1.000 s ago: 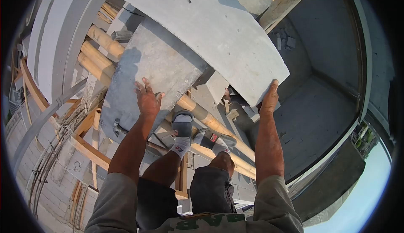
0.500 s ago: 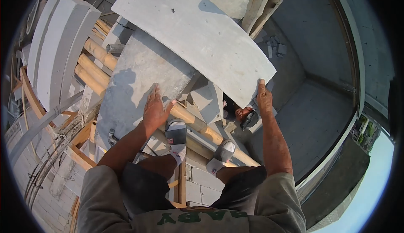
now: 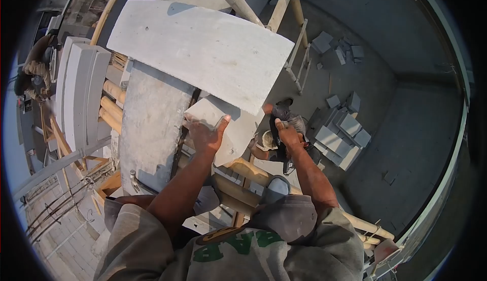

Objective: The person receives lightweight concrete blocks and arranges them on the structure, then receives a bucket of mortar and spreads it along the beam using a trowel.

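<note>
My left hand [image 3: 203, 136] grips a pale concrete block [image 3: 241, 131], its thumb on the top face and its fingers at the left edge. The block lies at a slant beside a grey board [image 3: 152, 111], partly under a long white panel [image 3: 198, 47]. My right hand [image 3: 288, 134] is right of the block, fingers curled with the thumb on top. What it holds, if anything, is hidden against the dark clothing of a person [image 3: 289, 113] below.
Bamboo poles [image 3: 248, 170] run beneath my feet. Wooden props [image 3: 279, 7] stand beyond the panel. Stacked blocks [image 3: 340, 136] and broken pieces lie on the lower floor at right. Curved white panels [image 3: 76, 93] stand at left, with another person [image 3: 38, 68] behind them.
My right hand has left the long panel's corner and moved left. My left hand has gone from over the grey board onto the block. The view has shifted, showing more of the lower floor.
</note>
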`<act>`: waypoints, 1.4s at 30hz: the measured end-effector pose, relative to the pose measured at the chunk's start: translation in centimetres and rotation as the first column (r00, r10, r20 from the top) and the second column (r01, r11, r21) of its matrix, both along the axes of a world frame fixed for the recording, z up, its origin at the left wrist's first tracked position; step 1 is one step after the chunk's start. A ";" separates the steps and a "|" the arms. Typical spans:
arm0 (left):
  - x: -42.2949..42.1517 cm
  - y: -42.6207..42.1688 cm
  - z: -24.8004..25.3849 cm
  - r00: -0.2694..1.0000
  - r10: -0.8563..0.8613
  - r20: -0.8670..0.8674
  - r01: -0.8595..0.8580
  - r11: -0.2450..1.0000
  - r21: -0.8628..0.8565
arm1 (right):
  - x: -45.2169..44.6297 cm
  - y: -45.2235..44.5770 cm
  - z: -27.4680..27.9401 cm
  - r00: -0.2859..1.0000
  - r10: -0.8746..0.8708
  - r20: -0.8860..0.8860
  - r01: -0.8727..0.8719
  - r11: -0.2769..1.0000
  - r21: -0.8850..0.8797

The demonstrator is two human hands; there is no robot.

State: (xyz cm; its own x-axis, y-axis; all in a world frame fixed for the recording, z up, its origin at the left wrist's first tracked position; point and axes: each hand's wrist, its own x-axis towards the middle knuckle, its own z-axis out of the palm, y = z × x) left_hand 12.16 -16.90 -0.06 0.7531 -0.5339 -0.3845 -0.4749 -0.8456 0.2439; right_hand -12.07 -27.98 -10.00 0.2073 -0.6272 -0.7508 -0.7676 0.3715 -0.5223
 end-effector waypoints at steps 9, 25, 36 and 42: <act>-2.2 -1.1 -1.0 0.984 0.063 0.166 -0.089 0.984 0.153 | -0.5 0.6 1.3 0.983 0.181 0.038 -0.180 0.983 -0.034; -5.6 -5.0 10.9 0.925 0.380 -0.017 -0.373 0.916 0.150 | -3.5 5.6 -2.7 0.976 -0.168 0.138 0.122 0.949 0.291; -6.8 -1.7 14.1 0.961 0.266 -0.074 -0.268 0.963 -0.014 | -5.8 5.3 -3.8 0.995 -0.064 0.079 0.061 0.997 0.044; -6.7 -0.9 15.2 0.966 0.231 -0.119 -0.242 0.966 -0.087 | -2.1 7.7 -6.7 0.982 -0.093 0.165 0.076 0.991 0.106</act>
State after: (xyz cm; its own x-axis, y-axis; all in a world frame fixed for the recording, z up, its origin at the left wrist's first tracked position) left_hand 5.44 -17.81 15.12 0.8200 -0.3851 -0.4234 -0.2307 -0.8994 0.3712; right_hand -14.19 -20.31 -16.67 0.2862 -0.5722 -0.7686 -0.6349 0.4876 -0.5994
